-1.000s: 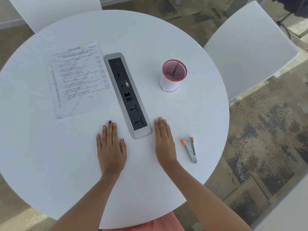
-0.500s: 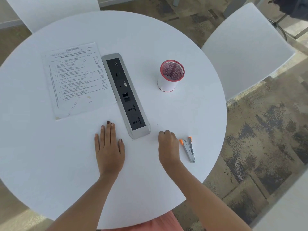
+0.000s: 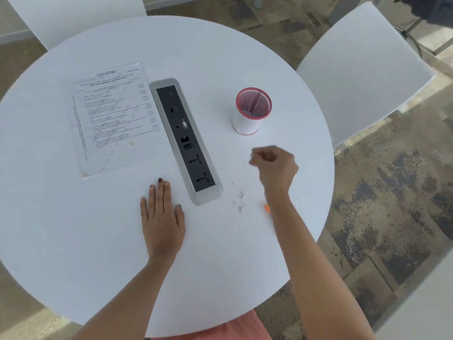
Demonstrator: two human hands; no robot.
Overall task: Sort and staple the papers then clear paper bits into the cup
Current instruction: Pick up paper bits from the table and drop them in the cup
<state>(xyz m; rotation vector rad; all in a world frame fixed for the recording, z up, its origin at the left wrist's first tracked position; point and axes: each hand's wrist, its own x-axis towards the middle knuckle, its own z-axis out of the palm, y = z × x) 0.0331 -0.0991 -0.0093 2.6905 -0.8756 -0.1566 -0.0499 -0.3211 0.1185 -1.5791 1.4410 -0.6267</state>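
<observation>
Above table (image 3: 73, 241), right hand (image 3: 274, 165) curled, perhaps pinching bits (image 3: 251, 156).

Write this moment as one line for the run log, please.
left hand: flat on table | right hand: apparently pinches paper bit, short of cup | loose bits: on table

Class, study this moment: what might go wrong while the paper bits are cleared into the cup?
The right hand, fingers pinched, is short of the cup; tiny bits may drop before reaching it. Loose paper bits on the table lie near the socket panel; a careless sweep could push them into its openings.
</observation>
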